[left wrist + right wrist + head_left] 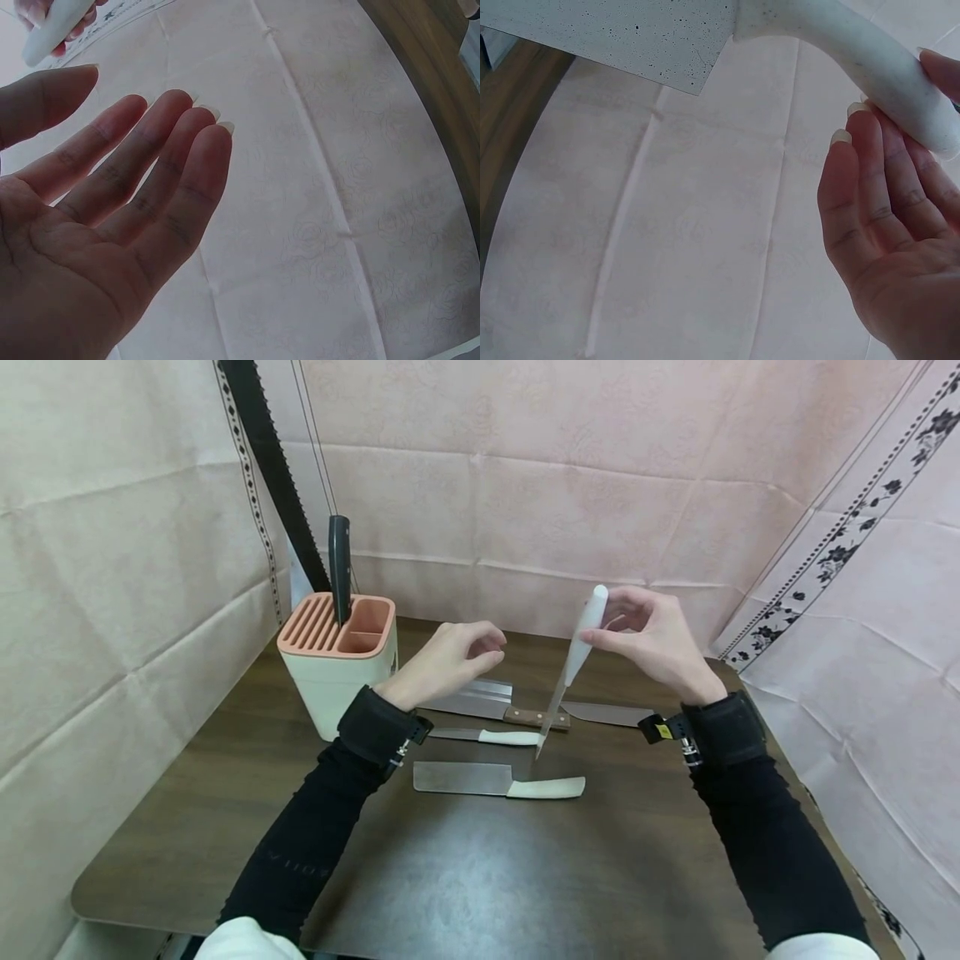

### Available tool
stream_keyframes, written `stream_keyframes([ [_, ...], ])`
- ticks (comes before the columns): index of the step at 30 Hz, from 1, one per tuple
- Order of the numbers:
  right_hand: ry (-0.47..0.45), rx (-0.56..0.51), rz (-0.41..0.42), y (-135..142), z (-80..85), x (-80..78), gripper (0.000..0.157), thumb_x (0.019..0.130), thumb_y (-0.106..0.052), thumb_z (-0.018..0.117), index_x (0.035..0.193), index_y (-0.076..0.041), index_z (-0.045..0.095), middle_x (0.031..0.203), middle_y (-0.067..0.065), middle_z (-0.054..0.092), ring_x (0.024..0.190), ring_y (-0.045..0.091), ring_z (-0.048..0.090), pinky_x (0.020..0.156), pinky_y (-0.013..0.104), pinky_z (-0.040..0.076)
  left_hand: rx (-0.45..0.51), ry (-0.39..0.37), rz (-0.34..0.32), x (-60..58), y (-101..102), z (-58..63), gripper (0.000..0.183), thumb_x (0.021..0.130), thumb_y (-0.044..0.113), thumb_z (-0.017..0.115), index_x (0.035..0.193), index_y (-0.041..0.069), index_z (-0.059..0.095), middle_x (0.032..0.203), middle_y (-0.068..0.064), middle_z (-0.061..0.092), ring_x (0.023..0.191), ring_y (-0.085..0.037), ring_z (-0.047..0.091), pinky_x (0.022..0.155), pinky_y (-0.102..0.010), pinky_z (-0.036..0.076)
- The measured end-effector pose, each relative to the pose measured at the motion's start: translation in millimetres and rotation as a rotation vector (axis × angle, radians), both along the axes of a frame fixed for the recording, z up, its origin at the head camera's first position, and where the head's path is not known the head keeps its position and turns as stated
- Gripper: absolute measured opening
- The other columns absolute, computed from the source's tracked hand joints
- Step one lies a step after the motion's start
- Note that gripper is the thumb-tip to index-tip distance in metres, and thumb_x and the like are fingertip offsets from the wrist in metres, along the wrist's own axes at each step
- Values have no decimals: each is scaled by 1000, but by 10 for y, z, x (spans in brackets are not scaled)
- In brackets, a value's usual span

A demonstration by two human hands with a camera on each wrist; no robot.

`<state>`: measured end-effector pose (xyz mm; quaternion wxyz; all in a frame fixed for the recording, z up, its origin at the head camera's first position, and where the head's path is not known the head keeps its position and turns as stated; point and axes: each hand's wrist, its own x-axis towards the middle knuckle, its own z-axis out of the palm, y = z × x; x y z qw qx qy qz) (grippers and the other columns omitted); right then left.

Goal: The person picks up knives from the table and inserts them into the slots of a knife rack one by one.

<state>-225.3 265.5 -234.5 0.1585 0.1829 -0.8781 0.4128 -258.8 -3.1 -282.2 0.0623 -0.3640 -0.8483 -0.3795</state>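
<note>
My right hand (648, 631) pinches the white handle (585, 639) of a kitchen knife between thumb and fingertips. The knife tilts steeply, its blade (555, 706) pointing down over the table. In the right wrist view, the broad, speckled blade (630, 37) spreads out beyond the handle. My left hand (450, 660) hovers with nothing in it, fingers relaxed, palm side shown in the left wrist view. Below the hands lie a white-handled cleaver (465, 778), a smaller white-handled knife (506, 737) and a cleaver with a riveted wooden handle (525, 717).
Left of the left hand stands a pale green knife block (330, 681) with an orange slotted top, holding a dark-handled knife (340, 568). Another blade (607, 713) lies near the right wrist. Patterned cloth (555, 510) surrounds the brown table (480, 877) at the back and sides.
</note>
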Motion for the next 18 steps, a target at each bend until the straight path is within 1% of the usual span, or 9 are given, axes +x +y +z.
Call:
stream_keyframes([
  [9,-10,-2,13,-91,21,-32,38,72,-26,78,105,-13,65,97,-3,65,76,20,65,66,24,48,-13,-13,-16,-7,58,4,22,90,16,57,110,5,61,100,-10,68,89,-15,58,80,-36,52],
  [14,-14,-14,28,-139,15,-48,38,73,-24,78,106,-12,65,96,-2,65,75,20,65,67,26,47,-11,-5,-22,-12,79,1,22,90,15,58,109,5,61,98,-10,68,88,-15,59,79,-35,52],
  [18,-14,-19,40,-184,17,-65,38,73,-24,77,106,-11,66,94,-3,66,74,20,65,67,25,48,-8,-13,-26,-10,85,-8,22,89,14,59,109,5,60,98,-10,68,88,-15,59,78,-36,53],
])
